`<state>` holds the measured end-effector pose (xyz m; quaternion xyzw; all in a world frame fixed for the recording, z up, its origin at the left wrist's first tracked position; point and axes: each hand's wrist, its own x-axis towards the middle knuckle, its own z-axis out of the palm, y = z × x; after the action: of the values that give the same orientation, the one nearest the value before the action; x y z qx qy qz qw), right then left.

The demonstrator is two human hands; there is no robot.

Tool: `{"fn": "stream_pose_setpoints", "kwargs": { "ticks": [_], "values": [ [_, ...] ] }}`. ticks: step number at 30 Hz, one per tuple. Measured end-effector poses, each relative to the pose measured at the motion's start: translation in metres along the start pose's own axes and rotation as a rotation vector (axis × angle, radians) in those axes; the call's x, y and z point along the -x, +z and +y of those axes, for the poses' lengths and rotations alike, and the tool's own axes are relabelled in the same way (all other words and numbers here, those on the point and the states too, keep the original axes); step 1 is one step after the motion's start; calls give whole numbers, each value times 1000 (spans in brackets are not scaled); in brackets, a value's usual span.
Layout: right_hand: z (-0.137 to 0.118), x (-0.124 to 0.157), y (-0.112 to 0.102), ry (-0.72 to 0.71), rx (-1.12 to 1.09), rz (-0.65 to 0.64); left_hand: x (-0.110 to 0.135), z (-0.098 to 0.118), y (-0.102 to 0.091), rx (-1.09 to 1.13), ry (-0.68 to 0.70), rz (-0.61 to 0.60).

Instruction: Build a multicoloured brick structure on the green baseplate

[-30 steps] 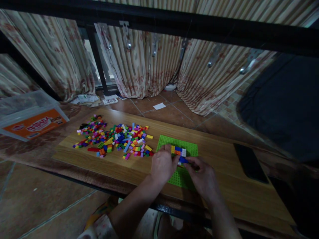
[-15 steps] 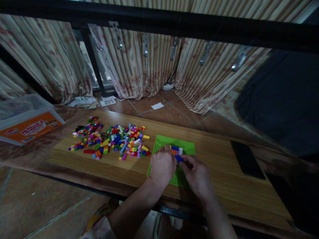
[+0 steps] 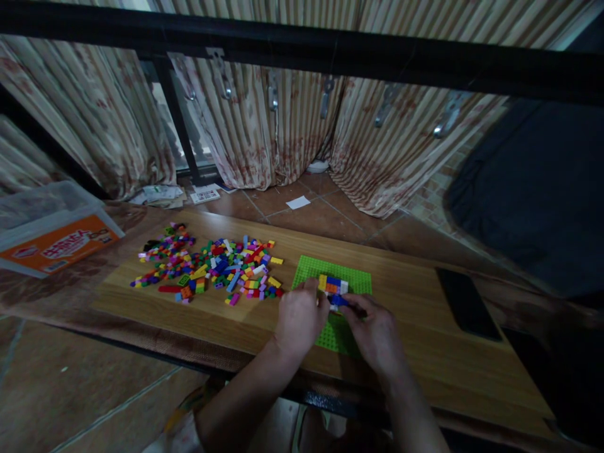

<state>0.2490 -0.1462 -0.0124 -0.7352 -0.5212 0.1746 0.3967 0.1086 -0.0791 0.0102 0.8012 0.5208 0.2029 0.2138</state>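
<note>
A green studded baseplate lies on the wooden board, partly covered by both hands. On it stands a small block of toy bricks in yellow, orange, blue and white. Between finger and thumb, my right hand pinches a blue toy brick at the near side of that block. My left hand is closed over the left part of the baseplate, its curled fingers beside the block. Whatever those fingers hold, if anything, is hidden.
Loose toy bricks in many colours spread over the left part of the wooden board. A black phone-like slab lies at the right. A clear plastic tub with an orange label stands far left. A dark bar crosses the top.
My left hand has shifted slightly left, uncovering the yellow brick at the block's left end. My right hand stays on the blue brick. The baseplate sits marginally further right.
</note>
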Motion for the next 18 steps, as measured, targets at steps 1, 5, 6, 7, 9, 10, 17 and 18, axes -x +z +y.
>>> {"fn": "stream_pose_setpoints", "kwargs": {
  "ticks": [1,5,6,7,9,10,17,18],
  "values": [
    [0,0,0,-1,-8,4,-1,-5,-2,59,3,12],
    [0,1,1,32,-44,19,-10,-24,-8,289,55,-12],
    [0,1,1,44,-49,23,-11,-28,-9,324,87,-36],
    [-1,1,1,53,-51,23,-12,-30,-10,344,127,-60],
    [-1,1,1,69,-44,18,-12,-33,-11,349,225,-104],
    [-1,1,1,71,-39,13,-12,-33,-11,339,272,-123],
    [0,2,0,51,-36,2,-11,-35,-10,343,443,-189],
    [0,2,0,52,-32,1,-12,-37,-9,341,453,-191]
  ]
}}
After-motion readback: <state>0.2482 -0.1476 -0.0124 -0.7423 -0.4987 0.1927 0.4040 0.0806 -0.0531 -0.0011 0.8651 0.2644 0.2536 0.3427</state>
